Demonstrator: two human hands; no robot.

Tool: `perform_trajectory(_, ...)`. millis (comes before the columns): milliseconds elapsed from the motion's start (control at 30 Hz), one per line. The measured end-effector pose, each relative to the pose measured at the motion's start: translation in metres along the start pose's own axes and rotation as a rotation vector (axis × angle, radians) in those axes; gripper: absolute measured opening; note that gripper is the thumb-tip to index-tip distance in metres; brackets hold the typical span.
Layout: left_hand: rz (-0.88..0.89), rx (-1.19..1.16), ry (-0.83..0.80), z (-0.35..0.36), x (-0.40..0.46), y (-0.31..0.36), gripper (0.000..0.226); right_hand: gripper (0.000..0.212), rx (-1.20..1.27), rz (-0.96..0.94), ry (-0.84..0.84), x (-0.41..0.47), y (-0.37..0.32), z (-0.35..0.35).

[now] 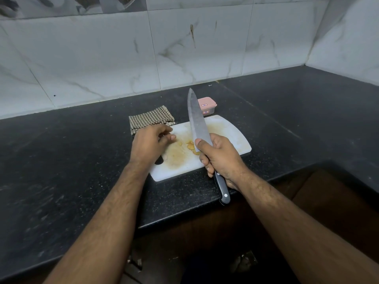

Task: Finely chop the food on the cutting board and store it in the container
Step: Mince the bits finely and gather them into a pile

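A white cutting board [225, 130] with yellow stains lies on the black counter. Small yellowish food pieces [190, 145] sit near its middle. My right hand [220, 156] grips the black handle of a large chef's knife [195, 117]; the blade is lifted above the board and points away from me. My left hand [151, 143] rests over the board's left side with its fingers loosely curled, just left of the food; whether it holds a piece cannot be told. A small container with a pink lid [207, 105] stands closed behind the board.
A folded checked cloth [150, 118] lies at the board's back left corner. The black counter [71, 160] runs left and right, with a tiled wall [123, 58] behind. The counter's front edge steps back at the right, over brown cabinets [328, 201].
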State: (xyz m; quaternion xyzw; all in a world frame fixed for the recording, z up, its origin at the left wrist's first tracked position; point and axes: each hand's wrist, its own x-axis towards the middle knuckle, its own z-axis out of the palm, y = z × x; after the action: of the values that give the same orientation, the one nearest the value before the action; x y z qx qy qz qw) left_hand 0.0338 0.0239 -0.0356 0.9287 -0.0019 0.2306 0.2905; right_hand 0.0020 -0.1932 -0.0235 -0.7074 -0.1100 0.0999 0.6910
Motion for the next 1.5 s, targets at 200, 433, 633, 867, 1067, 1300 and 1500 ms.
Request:
perform_trajectory(200,0.178,0.118,-0.004,0.001,-0.002,-0.001,0.014,0.023,0.018,0.002,0.023,-0.002,-0.001,0.000)
perform_trajectory(433,0.446,0.278,-0.139,0.009,-0.020,0.034,0.036,0.023,0.000,-0.019,0.100,-0.003,0.000,0.000)
perform_trajectory(633,0.444,0.228,-0.130,0.015,-0.018,0.039,0.021,0.021,-0.025,-0.029,0.099,-0.003,0.001,0.001)
perform_trajectory(867,0.388,0.025,-0.143,0.013,-0.019,0.039,0.021,0.022,-0.020,-0.030,0.106,-0.003,0.001,0.002)
perform_trajectory(1067,0.326,-0.050,-0.163,0.010,-0.022,0.046,0.025,0.015,-0.008,-0.039,0.095,-0.003,0.001,0.002)
perform_trajectory(1300,0.299,0.010,-0.235,0.005,-0.025,0.048,0.036,0.016,-0.013,-0.048,0.100,-0.003,0.001,0.002)
perform_trajectory(1500,0.300,-0.030,-0.152,0.008,-0.021,0.035,0.039,0.018,-0.002,-0.033,0.091,-0.002,0.002,0.001)
